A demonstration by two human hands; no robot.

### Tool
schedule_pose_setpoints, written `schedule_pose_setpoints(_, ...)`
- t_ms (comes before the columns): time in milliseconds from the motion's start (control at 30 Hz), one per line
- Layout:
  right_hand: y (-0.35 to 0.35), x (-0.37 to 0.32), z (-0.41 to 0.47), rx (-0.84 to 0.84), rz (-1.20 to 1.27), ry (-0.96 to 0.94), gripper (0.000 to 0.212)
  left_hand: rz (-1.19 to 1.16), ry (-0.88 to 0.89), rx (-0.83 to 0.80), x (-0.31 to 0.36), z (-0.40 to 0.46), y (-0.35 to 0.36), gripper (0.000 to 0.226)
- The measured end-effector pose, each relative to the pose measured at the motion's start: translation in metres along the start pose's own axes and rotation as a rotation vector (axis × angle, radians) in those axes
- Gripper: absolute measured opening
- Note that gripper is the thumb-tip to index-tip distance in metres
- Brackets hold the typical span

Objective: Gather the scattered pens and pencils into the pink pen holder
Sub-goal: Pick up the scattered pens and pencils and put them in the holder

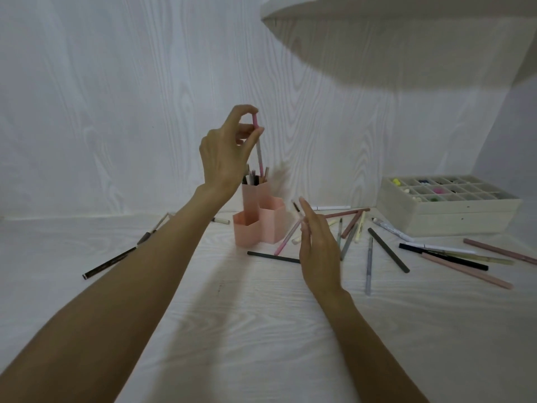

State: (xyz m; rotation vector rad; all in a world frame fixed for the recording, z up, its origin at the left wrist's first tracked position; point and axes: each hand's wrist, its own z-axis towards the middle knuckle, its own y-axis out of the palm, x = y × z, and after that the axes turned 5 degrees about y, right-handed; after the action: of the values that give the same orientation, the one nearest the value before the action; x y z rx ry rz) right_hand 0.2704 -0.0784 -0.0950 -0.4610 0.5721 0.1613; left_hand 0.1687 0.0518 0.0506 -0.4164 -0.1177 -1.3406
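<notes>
The pink pen holder, made of three hexagonal tubes, stands at the middle of the white table. Its tallest tube holds several pens. My left hand is raised above that tube and pinches a pink-and-white pen upright by its top, the tip down among the pens inside. My right hand hovers to the right of the holder and grips a pink pencil that slants down to the left. Several pens and pencils lie scattered on the table to the right, and a few lie to the left.
A white compartment box with small items stands at the back right. A white shelf overhangs the upper right. A white wood-grain wall closes the back. A black pencil lies just in front of the holder.
</notes>
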Motion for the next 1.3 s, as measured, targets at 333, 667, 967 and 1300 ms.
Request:
schedule_pose_setpoints(333,0.0,-0.004,0.003,0.146,0.074,0.079,0.055,0.235,0.007,-0.297,-0.015,-0.035,0.022,0.018)
schedule_pose_setpoints(667,-0.003,-0.006,0.005,0.128,0.124,0.159,0.048,0.372,0.139,-0.473,-0.043,-0.05,-0.001,0.038)
schedule_pose_setpoints(967,-0.004,-0.008,0.0,0.221,-0.015,0.109,0.044,0.461,-0.542,-0.227,-0.097,-0.139,-0.098,0.016)
schedule_pose_setpoints(1300,-0.01,-0.011,0.014,0.269,0.104,0.149,0.041,0.53,-0.546,-0.445,-0.101,-0.151,-0.092,0.034)
